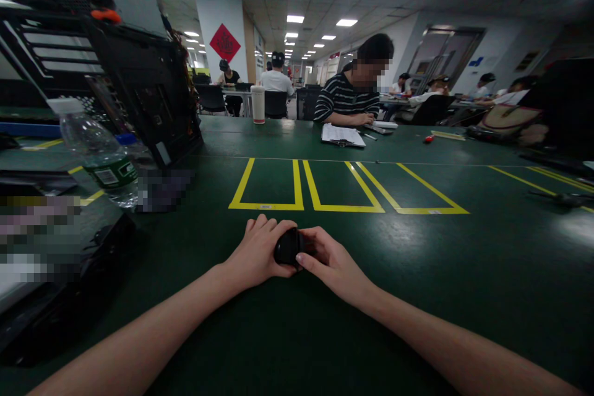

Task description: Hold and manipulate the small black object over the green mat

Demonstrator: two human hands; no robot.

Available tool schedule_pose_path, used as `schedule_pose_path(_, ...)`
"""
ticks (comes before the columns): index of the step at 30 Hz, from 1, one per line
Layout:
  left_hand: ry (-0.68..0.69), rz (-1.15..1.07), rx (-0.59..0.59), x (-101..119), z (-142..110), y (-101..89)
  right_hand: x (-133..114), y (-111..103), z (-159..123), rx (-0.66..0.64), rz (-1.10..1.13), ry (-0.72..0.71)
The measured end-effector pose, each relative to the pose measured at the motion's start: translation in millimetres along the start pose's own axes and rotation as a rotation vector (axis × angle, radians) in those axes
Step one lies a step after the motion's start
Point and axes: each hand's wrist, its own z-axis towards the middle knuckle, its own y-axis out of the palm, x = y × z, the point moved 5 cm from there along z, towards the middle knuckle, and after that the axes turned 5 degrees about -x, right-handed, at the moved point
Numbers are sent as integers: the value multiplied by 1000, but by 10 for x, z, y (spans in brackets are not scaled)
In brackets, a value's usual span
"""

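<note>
A small, black, rounded object [288,246], shaped much like a computer mouse, is between my hands, just above or on the green table [297,328]; I cannot tell its exact kind. My left hand [263,249] wraps round its left side, with the thumb below and the fingers over the top. From the right, my right hand [328,260] grips the other side, thumb tip on the near face and fingers curled behind. Those fingers partly hide its right end. Beyond both hands lie yellow tape outlines [266,206] on the table.
At left stand a clear plastic bottle [99,151] and a black computer case [160,96]. Across the table a person [349,96] in a striped shirt leans over a clipboard [343,135]. A white cup [258,105] and a red item [428,139] stand toward the far edge.
</note>
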Motion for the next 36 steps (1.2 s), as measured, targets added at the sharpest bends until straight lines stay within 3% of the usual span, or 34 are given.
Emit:
schedule_pose_path(7, 3, 17, 4, 5, 2, -10, -67, -50, -17, 114, -26, -134)
schedule_pose_path(10, 8, 25, 9, -3, 12, 15, -40, -61, 5, 123, 0, -101)
schedule_pose_path(18, 16, 20, 18, -33, 10, 49, -20, -21, 5, 20, 33, -8)
schedule_pose_path(25, 11, 31, 12, -12, 17, 15, -21, -64, 26, 93, 86, -78)
schedule_pose_path(32, 2, 2, -2, -9, -1, 8, 20, -56, 40, -3, 61, 56)
schedule_pose_path(36, 3, 16, 37, -45, 13, 41, 5, -45, 34, -22, 109, 1)
